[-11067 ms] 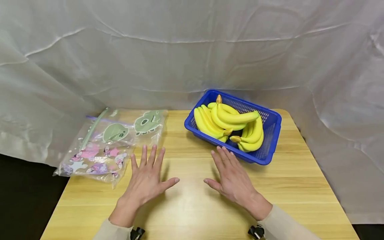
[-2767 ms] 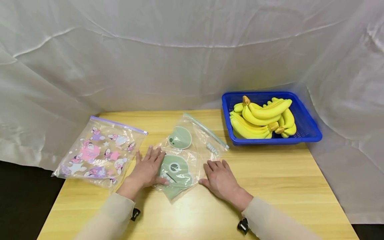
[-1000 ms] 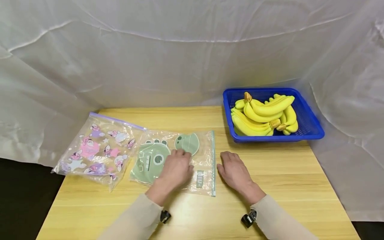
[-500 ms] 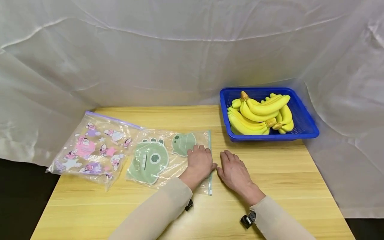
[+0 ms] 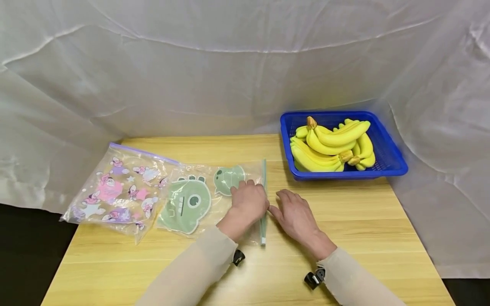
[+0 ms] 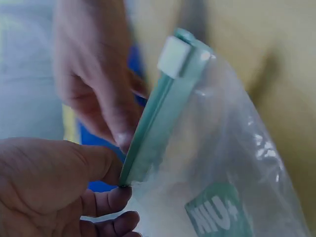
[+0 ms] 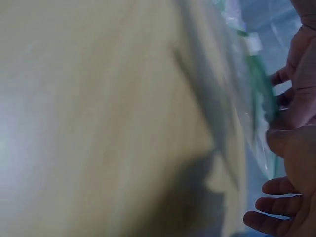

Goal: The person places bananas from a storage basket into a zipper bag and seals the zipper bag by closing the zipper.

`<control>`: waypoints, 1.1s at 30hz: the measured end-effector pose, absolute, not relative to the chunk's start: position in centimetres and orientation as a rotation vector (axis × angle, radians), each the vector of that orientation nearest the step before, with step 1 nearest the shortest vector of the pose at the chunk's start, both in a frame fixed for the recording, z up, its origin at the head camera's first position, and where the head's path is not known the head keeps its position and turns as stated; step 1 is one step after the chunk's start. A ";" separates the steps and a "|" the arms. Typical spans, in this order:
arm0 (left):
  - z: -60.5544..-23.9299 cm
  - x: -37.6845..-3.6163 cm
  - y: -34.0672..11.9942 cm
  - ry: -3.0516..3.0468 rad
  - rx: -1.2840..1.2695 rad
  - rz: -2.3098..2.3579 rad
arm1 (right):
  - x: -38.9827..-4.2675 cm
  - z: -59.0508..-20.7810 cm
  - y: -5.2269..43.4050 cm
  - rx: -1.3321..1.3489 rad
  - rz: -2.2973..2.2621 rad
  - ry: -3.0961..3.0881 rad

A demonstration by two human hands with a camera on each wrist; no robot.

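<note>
I see my left hand (image 5: 249, 199) pinching the green zip strip (image 6: 163, 108) of the clear bag (image 5: 206, 197), which lies mid-table (image 5: 363, 221); my right hand (image 5: 292, 210) touches the same strip from the other side, fingers loosely curled; its grip I cannot tell. Bananas (image 5: 331, 144) sit in the blue basket (image 5: 386, 163), back right

- You are handling a glossy clear plastic zip bag (image 5: 214, 191).
- It is lying on a smooth light wood table (image 5: 344, 238).
- A blue plastic mesh basket (image 5: 386, 157) is sitting nearby.
</note>
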State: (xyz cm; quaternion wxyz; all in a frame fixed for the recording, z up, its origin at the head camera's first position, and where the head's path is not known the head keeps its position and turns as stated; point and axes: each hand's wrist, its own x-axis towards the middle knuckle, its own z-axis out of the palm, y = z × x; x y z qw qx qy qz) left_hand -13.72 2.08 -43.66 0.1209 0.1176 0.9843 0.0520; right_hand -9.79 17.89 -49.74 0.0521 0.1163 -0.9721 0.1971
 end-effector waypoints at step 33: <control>-27.3 -11.4 -7.9 3.086 0.288 0.468 | -9.2 -26.9 13.0 0.591 0.691 -2.569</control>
